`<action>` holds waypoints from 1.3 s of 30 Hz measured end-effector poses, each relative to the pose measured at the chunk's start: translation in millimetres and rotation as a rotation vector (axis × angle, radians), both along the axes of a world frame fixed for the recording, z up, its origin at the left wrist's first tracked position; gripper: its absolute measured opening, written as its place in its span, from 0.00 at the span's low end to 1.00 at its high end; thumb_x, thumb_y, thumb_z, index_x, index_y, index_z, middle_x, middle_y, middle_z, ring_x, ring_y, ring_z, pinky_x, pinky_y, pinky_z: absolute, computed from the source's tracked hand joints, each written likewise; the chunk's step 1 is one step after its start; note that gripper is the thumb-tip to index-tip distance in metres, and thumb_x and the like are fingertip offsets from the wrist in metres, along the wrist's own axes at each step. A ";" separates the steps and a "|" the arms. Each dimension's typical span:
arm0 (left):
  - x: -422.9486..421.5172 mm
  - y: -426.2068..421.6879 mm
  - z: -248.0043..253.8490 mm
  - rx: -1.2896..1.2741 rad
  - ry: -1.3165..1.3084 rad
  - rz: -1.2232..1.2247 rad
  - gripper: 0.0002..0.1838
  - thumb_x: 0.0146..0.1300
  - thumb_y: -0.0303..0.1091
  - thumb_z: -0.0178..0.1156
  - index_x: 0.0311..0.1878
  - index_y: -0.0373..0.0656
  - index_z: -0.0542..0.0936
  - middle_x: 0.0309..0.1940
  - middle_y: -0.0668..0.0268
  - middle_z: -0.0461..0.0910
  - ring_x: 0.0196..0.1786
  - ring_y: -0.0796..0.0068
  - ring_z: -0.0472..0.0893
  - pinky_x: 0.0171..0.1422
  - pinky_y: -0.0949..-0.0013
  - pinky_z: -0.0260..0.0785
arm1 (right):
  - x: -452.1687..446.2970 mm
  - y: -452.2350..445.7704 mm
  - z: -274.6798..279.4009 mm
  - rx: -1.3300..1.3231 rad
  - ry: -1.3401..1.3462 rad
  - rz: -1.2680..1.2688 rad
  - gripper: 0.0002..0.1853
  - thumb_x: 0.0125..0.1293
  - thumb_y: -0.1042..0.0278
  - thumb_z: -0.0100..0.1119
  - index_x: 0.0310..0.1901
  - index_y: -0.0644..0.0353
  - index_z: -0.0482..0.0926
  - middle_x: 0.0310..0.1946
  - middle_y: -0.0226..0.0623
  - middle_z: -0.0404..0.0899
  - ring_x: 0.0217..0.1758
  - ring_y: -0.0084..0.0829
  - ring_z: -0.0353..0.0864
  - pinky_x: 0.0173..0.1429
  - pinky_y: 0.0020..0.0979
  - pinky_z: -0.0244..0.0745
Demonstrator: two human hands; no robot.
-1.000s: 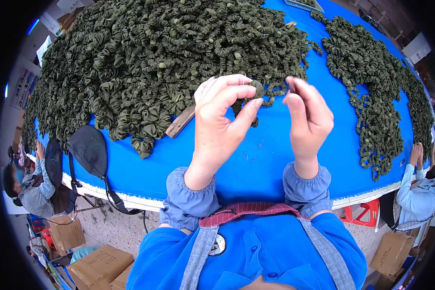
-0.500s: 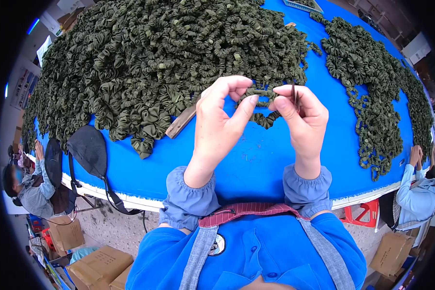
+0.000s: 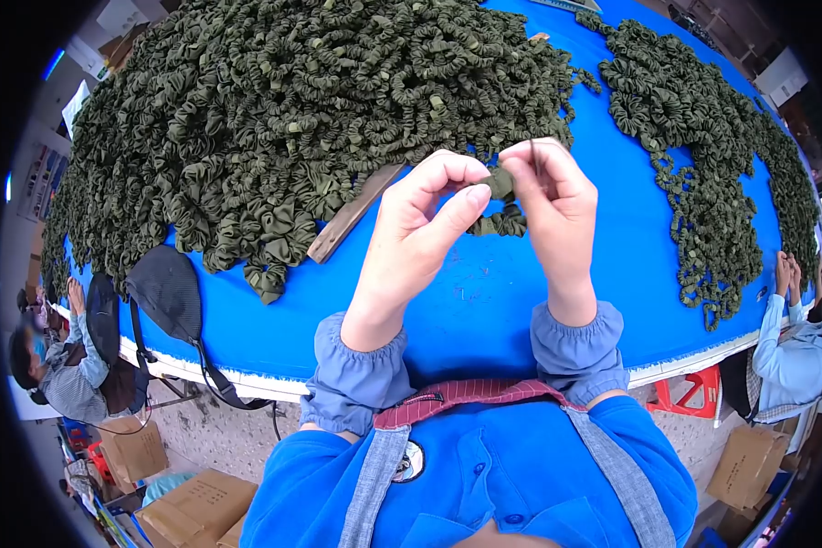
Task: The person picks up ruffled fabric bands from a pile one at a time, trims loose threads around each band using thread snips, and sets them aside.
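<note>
A dark green scrunchie is stretched between my two hands above the blue table. My left hand pinches its left side between thumb and fingers. On the opposite side, my right hand grips the fabric, fingers bent. A thin dark tool sticks up from among my right fingers; its kind is hard to make out. Below my fingertips hangs more ruffled green fabric. Just beyond my hands lies a big pile of green scrunchies.
A wooden stick lies left of my left hand. More scrunchies spread along the right. A black bag rests at the table's front left edge. One person sits left, another right. Cardboard boxes stand on the floor.
My right hand has moved left, closer to my left hand. The scrunchie is now bunched between the fingertips, where its loop was held wider before.
</note>
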State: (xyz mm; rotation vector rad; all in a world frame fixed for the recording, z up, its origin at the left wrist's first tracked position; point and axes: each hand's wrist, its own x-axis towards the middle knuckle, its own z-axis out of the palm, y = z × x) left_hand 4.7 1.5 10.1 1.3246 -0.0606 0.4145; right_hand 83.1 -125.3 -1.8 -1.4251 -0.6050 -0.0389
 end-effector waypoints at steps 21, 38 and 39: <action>0.6 -0.7 1.1 0.311 0.012 0.291 0.05 0.55 0.23 0.60 0.36 0.37 0.79 0.30 0.68 0.76 0.31 0.79 0.70 0.37 0.78 0.64 | 0.5 -13.7 5.0 0.055 -0.443 -0.024 0.05 0.55 0.79 0.60 0.34 0.63 0.77 0.32 0.33 0.73 0.24 0.21 0.63 0.29 0.22 0.60; -0.6 -1.4 2.6 -0.171 -0.065 0.228 0.08 0.61 0.24 0.59 0.44 0.37 0.78 0.34 0.67 0.78 0.35 0.82 0.73 0.42 0.81 0.65 | -16.8 -10.3 16.7 -0.195 -0.516 -0.031 0.15 0.54 0.76 0.64 0.45 0.67 0.79 0.27 0.35 0.77 0.22 0.24 0.68 0.26 0.22 0.64; -0.2 -1.4 1.8 -0.231 -0.072 0.200 0.08 0.61 0.24 0.58 0.44 0.37 0.78 0.35 0.66 0.78 0.35 0.82 0.73 0.43 0.81 0.65 | -17.1 -9.3 16.1 -0.201 -0.565 -0.047 0.15 0.53 0.75 0.65 0.44 0.67 0.79 0.27 0.36 0.77 0.22 0.24 0.68 0.25 0.22 0.65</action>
